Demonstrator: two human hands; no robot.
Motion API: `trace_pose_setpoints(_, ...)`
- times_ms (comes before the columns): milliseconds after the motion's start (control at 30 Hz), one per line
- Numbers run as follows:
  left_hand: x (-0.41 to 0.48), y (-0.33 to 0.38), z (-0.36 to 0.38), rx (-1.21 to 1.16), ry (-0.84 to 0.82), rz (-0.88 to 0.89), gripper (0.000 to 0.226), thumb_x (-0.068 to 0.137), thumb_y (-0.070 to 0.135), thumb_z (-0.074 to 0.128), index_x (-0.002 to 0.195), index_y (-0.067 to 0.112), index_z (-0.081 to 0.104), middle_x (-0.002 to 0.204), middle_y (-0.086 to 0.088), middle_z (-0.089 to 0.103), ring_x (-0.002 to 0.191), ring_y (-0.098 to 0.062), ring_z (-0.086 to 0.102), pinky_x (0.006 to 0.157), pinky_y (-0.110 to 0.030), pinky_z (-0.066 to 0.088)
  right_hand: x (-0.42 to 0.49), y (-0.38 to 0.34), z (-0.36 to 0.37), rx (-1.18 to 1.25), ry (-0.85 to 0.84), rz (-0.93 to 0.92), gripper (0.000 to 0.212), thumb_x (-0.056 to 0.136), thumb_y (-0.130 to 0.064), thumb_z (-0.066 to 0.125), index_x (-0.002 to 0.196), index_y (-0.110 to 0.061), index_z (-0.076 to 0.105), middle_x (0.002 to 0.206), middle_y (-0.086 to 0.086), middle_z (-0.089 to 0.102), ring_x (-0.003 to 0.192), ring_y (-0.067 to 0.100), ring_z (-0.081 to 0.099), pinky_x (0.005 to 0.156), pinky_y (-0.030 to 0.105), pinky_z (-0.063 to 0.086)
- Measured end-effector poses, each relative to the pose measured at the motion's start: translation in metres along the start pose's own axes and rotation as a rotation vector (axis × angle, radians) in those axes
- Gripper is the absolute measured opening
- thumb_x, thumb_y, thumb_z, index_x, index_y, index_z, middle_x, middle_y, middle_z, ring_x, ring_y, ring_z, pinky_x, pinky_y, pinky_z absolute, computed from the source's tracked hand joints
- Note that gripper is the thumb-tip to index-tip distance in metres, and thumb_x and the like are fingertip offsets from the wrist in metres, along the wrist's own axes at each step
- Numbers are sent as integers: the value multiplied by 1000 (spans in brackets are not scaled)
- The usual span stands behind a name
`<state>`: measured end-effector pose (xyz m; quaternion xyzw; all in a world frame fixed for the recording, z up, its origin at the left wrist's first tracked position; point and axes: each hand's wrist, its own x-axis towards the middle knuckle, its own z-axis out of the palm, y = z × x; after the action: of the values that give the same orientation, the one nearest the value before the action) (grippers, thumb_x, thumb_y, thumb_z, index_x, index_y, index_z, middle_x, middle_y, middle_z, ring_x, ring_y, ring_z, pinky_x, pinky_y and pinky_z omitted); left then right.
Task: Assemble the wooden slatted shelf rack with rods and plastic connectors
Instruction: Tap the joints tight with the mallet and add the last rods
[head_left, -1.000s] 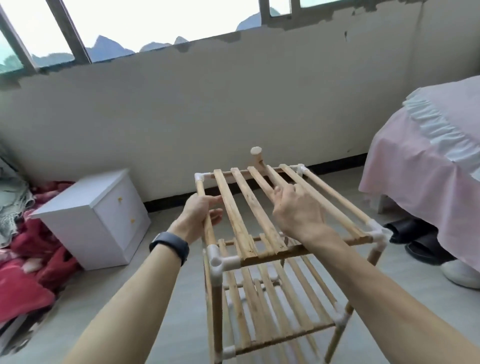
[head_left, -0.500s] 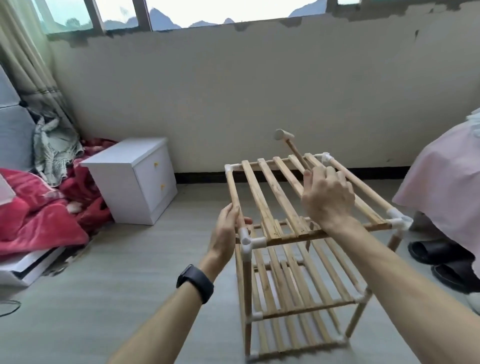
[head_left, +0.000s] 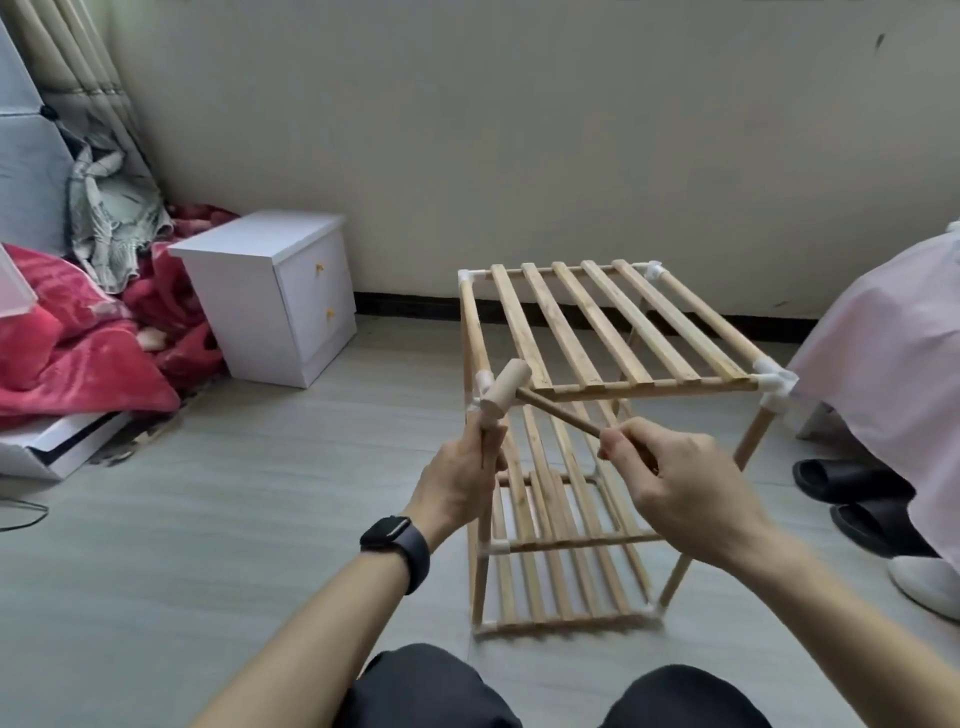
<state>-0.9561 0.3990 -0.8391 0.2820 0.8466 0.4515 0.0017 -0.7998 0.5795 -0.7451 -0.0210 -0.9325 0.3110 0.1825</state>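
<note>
Since half a second ago both hands are coming off the top slats. The right hand (head_left: 685, 488) is now holding the wooden mallet (head_left: 506, 387) by the near end of its handle, fingers curled round it. The mallet head is lying up and to the left of that hand, right at the white connector (head_left: 484, 383) on the rack's near-left top corner; whether it is touching cannot be told. The left hand (head_left: 460, 483) is gripping the upright rod (head_left: 485, 525) just below that connector, fingers wrapped round it.

The wooden rack (head_left: 613, 322) is standing upright on the floor (head_left: 208, 519) directly ahead of both hands, its top shelf stretching away beyond the right hand and two lower slatted shelves showing under the hands. A dark watch (head_left: 396, 540) is sitting on the left wrist.

Well to the left of the left hand a white cabinet (head_left: 275, 291) is standing against the wall, with a red blanket (head_left: 67, 338) heaped further left. Right of the right hand a pink bed cover (head_left: 893, 353) is hanging down, and black slippers (head_left: 852, 478) are lying beneath it.
</note>
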Motion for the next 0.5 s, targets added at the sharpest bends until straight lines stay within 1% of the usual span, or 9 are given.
trace_pose_setpoints(67, 2, 0, -3, 40, -29, -13, 57, 91, 77, 10, 104, 34, 45, 81, 4, 66, 69, -16, 64, 67, -48, 57, -1, -1, 0, -59, -60, -5, 31, 104, -40, 44, 86, -25, 64, 62, -19, 62, 41, 8, 50, 39, 21, 36)
trace_pose_setpoints(200, 1, 4, 0, 12, -40, -32, 58, 88, 78, 11, 100, 33, 45, 80, 2, 66, 65, -3, 63, 63, -39, 56, 8, -9, -7, -87, -27, -64, 30, 103, -39, 45, 89, -22, 65, 55, -2, 59, 41, 10, 49, 38, 21, 36)
trace_pose_setpoints(233, 0, 4, 0, 12, -41, -30, 56, 89, 77, 11, 99, 33, 44, 79, 1, 65, 64, -2, 63, 61, -36, 55, 11, -11, -9, -27, 7, -87, 29, 103, -39, 45, 91, -22, 65, 56, -1, 58, 40, 10, 47, 37, 20, 34)
trace_pose_setpoints(300, -1, 5, 0, 20, -45, -26, 50, 92, 74, 12, 99, 35, 43, 78, 0, 65, 62, -6, 62, 60, -36, 55, 12, -17, -7, 154, 168, -124, 27, 105, -37, 43, 94, -22, 62, 56, 1, 56, 38, 10, 44, 35, 19, 31)
trace_pose_setpoints(333, -1, 6, -1, 21, -48, -27, 50, 92, 75, 12, 99, 36, 42, 78, 0, 65, 63, -6, 62, 60, -36, 55, 12, -18, -5, 189, 252, -143, 27, 108, -33, 40, 93, -21, 60, 55, 2, 53, 38, 10, 44, 35, 19, 32)
trace_pose_setpoints(367, -1, 6, -2, 19, -49, -27, 51, 91, 76, 11, 100, 37, 42, 78, 0, 65, 64, -7, 62, 60, -36, 55, 11, -19, -2, 172, 284, -149, 26, 109, -31, 38, 92, -23, 57, 53, 2, 52, 38, 11, 45, 35, 21, 35)
trace_pose_setpoints(400, 0, 7, -3, 16, -51, -27, 52, 90, 76, 10, 101, 37, 42, 79, 0, 65, 65, -7, 62, 60, -36, 55, 12, -18, 1, 79, 229, -129, 26, 109, -31, 37, 91, -25, 54, 54, 1, 53, 39, 12, 48, 36, 23, 39)
trace_pose_setpoints(467, -1, 8, -4, 15, -53, -26, 52, 89, 76, 10, 102, 37, 42, 80, 1, 65, 65, -7, 62, 60, -36, 55, 12, -14, 8, -196, -16, -46, 30, 108, -36, 34, 87, -26, 53, 59, 0, 58, 43, 11, 51, 42, 29, 46)
trace_pose_setpoints(500, -1, 9, -4, 18, -54, -25, 52, 88, 76, 10, 102, 37, 42, 80, 1, 65, 63, -6, 61, 59, -35, 54, 13, -11, 9, -207, -41, -35, 31, 108, -37, 35, 86, -25, 54, 59, 0, 58, 42, 10, 49, 41, 29, 44)
